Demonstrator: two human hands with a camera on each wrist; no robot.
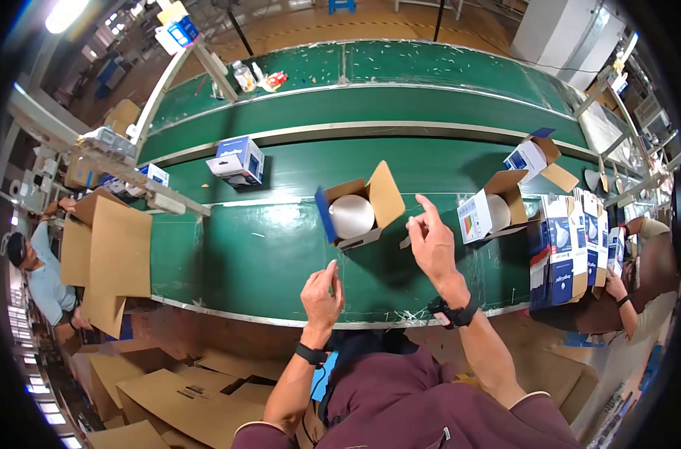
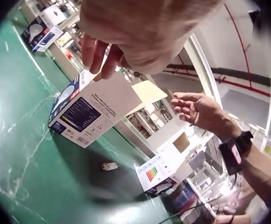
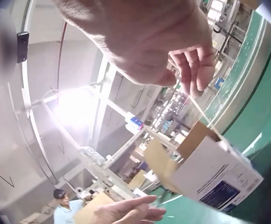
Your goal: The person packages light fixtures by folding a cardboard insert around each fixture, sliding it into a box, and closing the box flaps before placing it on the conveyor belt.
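Note:
An open bulb carton (image 1: pixel 361 240) stands in front of me with its flaps spread, and the round white face of a light bulb (image 1: pixel 352 216) fills its top. My left hand (image 1: pixel 323 298) hovers just below the carton's near side, fingers loosely bent, holding nothing. To the right of the brown flap (image 1: pixel 386 196), my right hand (image 1: pixel 432 243) is raised, its index finger extended and its grasp empty. In the left wrist view, printed side panels of the carton (image 2: pixel 96 113) face the camera. The right wrist view has the carton (image 3: pixel 219 179) below my right fingers (image 3: pixel 191 70).
Another open carton (image 1: pixel 475 218) with a white bulb stands to the right, beside stacked flat cartons (image 1: pixel 561 251). A closed carton (image 1: pixel 239 160) sits at the back left, and an open one (image 1: pixel 527 159) back right. People work at both sides; a large brown box (image 1: pixel 120 247) is left.

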